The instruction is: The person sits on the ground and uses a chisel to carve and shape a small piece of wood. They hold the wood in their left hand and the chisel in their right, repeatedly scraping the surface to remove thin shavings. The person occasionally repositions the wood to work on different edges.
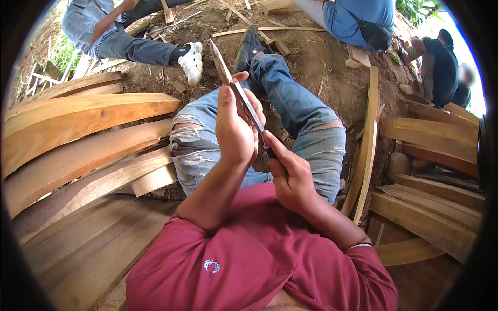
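Pale wreath emblem point(212, 266), pointed tool point(245, 101)

Slim pointed piece point(248, 108), brown-grey, dark lower end, slanting in hands point(236, 129)

Wooden planks point(93, 111) flank wood-littered brown earth point(306, 70).

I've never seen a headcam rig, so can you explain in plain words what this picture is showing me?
No machine here, just a person's two bare hands. This view comes from the left of two wide fisheye cameras worn on the head, looking down, so straight edges bend. The left hand and right hand hold a slim, pointed object; its exact kind is unclear. Wooden boards lie at both sides, wood scraps on the dirt ground.
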{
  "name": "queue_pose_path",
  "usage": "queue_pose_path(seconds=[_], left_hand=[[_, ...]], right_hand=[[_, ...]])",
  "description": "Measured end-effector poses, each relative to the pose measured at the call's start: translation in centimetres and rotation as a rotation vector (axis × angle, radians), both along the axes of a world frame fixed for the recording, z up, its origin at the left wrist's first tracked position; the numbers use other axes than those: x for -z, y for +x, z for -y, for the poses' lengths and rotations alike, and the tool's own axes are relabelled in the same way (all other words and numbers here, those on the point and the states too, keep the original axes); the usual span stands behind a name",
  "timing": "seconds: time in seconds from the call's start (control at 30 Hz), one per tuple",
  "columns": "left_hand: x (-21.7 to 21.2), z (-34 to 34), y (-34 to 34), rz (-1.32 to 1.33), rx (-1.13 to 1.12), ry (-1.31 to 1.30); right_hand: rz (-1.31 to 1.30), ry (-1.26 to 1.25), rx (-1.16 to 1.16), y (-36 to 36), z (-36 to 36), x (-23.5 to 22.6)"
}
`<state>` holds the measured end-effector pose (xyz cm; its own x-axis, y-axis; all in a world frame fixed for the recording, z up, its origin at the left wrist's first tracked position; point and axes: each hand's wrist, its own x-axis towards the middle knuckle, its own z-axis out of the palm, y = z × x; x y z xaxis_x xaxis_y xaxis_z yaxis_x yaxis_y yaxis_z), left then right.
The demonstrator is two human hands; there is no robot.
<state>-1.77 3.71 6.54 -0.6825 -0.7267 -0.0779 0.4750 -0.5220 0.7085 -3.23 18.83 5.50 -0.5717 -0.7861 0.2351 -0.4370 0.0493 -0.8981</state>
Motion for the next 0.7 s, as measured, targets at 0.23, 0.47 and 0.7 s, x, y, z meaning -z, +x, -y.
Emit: queue_pose_path(seconds=[0.23, 0.47, 0.7], left_hand=[[0.7, 0.0, 0.3, -0.044, 0.093, 0.014], [0.6, -0.3, 0.5, -0.010, 0.104, 0.035], [0.7, -0.3, 0.7, -0.036, 0.087, -0.028]], right_hand=[[0.007, 0.033, 0.023, 0.0, -0.7, 0.3], [-0.025, 0.021, 0.022, 0.1, -0.6, 0.0], [-0.032, -0.030, 0.012, 0.0, -0.3, 0.1]])
